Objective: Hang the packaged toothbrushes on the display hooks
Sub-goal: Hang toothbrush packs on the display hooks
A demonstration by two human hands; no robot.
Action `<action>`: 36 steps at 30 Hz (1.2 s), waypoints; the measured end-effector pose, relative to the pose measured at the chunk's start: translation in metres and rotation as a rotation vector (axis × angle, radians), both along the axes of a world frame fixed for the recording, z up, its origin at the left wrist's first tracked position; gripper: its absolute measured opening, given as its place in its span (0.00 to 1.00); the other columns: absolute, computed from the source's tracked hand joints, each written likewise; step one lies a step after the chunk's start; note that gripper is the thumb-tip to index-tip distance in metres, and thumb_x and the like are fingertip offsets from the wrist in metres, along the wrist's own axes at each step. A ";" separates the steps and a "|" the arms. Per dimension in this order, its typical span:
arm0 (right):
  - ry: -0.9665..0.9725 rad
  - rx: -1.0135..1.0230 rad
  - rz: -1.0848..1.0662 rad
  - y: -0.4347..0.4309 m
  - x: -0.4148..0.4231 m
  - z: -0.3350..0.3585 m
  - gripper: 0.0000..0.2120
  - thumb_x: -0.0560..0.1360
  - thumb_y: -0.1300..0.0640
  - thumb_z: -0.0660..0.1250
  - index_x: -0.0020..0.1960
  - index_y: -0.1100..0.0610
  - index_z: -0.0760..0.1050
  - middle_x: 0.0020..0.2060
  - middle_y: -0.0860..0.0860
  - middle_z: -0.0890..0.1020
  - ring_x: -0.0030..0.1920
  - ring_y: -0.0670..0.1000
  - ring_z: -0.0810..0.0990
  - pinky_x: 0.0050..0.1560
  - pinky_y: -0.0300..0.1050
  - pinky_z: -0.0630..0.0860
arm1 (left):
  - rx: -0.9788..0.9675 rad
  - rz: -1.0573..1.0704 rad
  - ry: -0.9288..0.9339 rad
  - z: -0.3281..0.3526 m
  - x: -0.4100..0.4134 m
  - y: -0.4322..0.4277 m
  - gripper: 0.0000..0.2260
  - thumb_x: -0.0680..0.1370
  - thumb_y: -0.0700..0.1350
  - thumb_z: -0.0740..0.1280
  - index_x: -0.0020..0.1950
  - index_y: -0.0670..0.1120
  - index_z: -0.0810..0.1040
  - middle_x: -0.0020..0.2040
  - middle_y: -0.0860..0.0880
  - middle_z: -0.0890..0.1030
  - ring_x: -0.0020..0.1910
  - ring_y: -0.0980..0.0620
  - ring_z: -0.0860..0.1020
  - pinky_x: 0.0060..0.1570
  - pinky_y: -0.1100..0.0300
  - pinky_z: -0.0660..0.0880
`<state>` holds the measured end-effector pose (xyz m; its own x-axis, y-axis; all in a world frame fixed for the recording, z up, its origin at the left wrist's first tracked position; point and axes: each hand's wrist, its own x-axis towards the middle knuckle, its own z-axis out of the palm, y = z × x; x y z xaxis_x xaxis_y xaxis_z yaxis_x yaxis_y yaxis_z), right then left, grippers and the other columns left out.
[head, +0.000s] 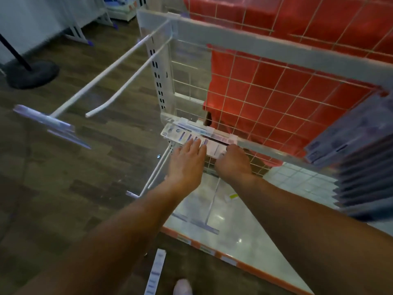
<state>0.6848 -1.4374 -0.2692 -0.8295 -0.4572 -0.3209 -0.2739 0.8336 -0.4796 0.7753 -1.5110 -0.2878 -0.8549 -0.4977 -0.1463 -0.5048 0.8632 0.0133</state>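
Right hand (232, 163) fingertips out of sight; packages (182, 135) blurred.

Dim, flat indoor light; deep shadow toward camera. Specular glare on glossy base shelf (240, 240) below the grip. Motion blur throughout, heaviest on packaged toothbrushes (361, 167) right of the grip. Fisheye bowing of display hooks (110, 68) up-left.

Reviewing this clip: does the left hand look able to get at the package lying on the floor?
Probably yes. The left hand lies flat on the hung packages, gripping nothing, and nothing shows between it and the floor package, though it is well below.
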 end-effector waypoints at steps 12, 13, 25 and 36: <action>0.180 0.032 0.325 -0.037 -0.039 -0.043 0.26 0.76 0.55 0.65 0.72 0.54 0.62 0.67 0.55 0.70 0.67 0.57 0.67 0.65 0.55 0.66 | -0.140 -0.129 0.004 -0.041 -0.026 -0.054 0.32 0.75 0.41 0.67 0.75 0.45 0.57 0.73 0.45 0.64 0.74 0.44 0.61 0.71 0.46 0.60; 0.153 0.073 0.341 -0.037 -0.039 -0.044 0.29 0.76 0.54 0.65 0.74 0.54 0.59 0.69 0.55 0.68 0.69 0.58 0.65 0.67 0.56 0.63 | -0.160 -0.139 0.016 -0.042 -0.026 -0.055 0.31 0.76 0.41 0.67 0.75 0.45 0.57 0.72 0.45 0.66 0.72 0.44 0.63 0.71 0.47 0.60; 0.183 0.138 0.340 -0.049 -0.048 -0.049 0.21 0.75 0.50 0.67 0.64 0.56 0.67 0.62 0.55 0.71 0.62 0.57 0.69 0.61 0.56 0.67 | -0.071 -0.214 0.088 -0.055 0.001 -0.056 0.20 0.79 0.44 0.66 0.69 0.48 0.65 0.69 0.46 0.68 0.67 0.46 0.68 0.65 0.53 0.66; 0.116 0.100 0.386 -0.037 -0.045 -0.051 0.28 0.71 0.43 0.71 0.66 0.52 0.66 0.60 0.55 0.71 0.57 0.56 0.71 0.54 0.51 0.73 | -0.038 -0.217 0.095 -0.052 0.012 -0.053 0.21 0.79 0.47 0.67 0.70 0.49 0.65 0.71 0.47 0.68 0.65 0.47 0.70 0.64 0.53 0.68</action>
